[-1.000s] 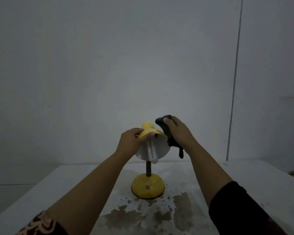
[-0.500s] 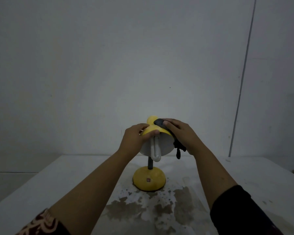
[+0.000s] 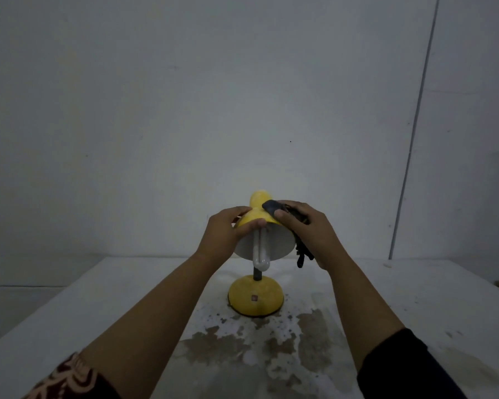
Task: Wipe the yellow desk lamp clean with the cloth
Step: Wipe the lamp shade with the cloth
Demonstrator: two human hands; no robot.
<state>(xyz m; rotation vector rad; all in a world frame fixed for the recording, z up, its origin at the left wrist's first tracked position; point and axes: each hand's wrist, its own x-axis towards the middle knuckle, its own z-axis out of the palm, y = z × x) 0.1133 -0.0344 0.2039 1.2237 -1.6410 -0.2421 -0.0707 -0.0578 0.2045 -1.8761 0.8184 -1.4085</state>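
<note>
The yellow desk lamp (image 3: 255,298) stands on a white table, its round base toward me and its shade tilted so the white inside and a white bulb (image 3: 260,254) face me. My left hand (image 3: 228,234) grips the shade's left rim, thumb across the front edge. My right hand (image 3: 308,231) presses a dark cloth (image 3: 271,207) onto the top right of the shade. A loose end of the cloth hangs down past the shade's right edge. Part of the cloth is hidden under my fingers.
The white table (image 3: 415,298) has a worn, stained patch (image 3: 257,341) just in front of the lamp base. A plain grey wall rises close behind the table's far edge. A thin dark line (image 3: 415,125) runs down the wall on the right.
My right hand has brought the cloth from beside the shade onto its top right surface. My left hand keeps its grip on the rim. The view has shifted slightly.
</note>
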